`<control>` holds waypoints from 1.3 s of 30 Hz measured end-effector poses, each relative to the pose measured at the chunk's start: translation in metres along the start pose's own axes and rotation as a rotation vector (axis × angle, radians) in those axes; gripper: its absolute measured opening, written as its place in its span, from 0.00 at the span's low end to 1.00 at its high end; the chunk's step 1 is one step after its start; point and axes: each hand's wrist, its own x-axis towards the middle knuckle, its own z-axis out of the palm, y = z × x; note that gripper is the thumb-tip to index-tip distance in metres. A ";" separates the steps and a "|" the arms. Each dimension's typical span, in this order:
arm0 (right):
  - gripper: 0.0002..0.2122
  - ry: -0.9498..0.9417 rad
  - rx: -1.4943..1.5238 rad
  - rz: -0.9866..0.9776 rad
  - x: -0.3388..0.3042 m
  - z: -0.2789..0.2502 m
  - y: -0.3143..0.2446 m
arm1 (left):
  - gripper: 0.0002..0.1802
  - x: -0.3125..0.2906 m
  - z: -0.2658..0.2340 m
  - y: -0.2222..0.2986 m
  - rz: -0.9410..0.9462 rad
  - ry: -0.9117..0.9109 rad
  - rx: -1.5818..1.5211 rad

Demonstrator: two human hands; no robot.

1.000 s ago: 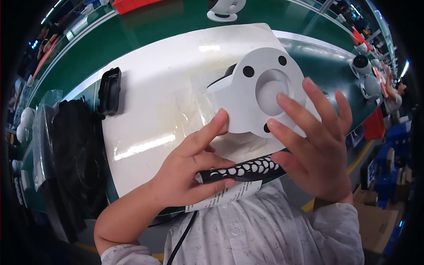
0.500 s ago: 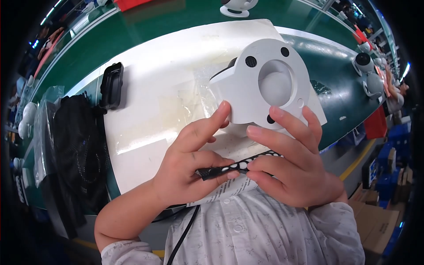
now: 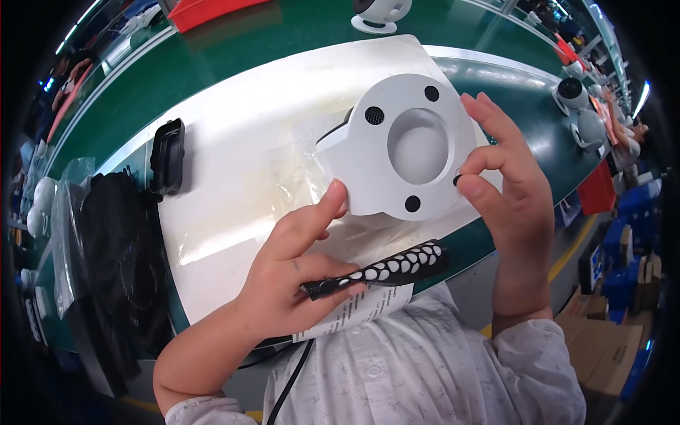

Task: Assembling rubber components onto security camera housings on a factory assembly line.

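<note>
A white rounded device base (image 3: 365,166) lies with its underside up, a round opening in its middle. Black round pads (image 3: 412,204) sit on it at three spots. My left hand (image 3: 283,265) pinches a black sheet of round stickers (image 3: 404,263), its upper face dotted with white circles, between thumb and fingers. That hand's extended index finger rests against the base's lower left edge. My right hand (image 3: 510,180) pinches a small black round pad (image 3: 457,180) between thumb and index finger at the base's right edge, its other fingers raised.
Under the base lies a white board (image 3: 234,156) on the green table (image 3: 510,92). A black tray-like part (image 3: 168,157) sits at the board's left edge, near a black mesh bag (image 3: 124,248). Another white device (image 3: 379,15) stands at the back. Cardboard boxes (image 3: 595,347) are at lower right.
My right hand has left the sticker sheet and moved up and right to the base's edge with a black pad. The left hand still holds the sheet, now more exposed.
</note>
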 end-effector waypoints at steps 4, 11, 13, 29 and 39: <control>0.03 -0.023 0.002 0.019 -0.002 -0.002 0.002 | 0.10 0.000 -0.001 0.000 -0.002 -0.007 0.014; 0.03 0.026 0.054 -0.030 -0.003 0.000 0.005 | 0.10 0.000 0.001 -0.001 0.023 0.007 0.003; 0.03 0.044 0.035 -0.066 -0.003 0.000 0.006 | 0.11 0.000 0.001 -0.001 0.018 0.009 0.000; 0.03 -0.025 0.069 -0.022 -0.001 -0.003 0.006 | 0.12 -0.002 0.001 -0.003 0.011 0.002 -0.001; 0.16 -0.060 -0.503 -0.198 -0.009 -0.016 -0.006 | 0.10 -0.001 -0.003 -0.005 0.060 -0.092 0.080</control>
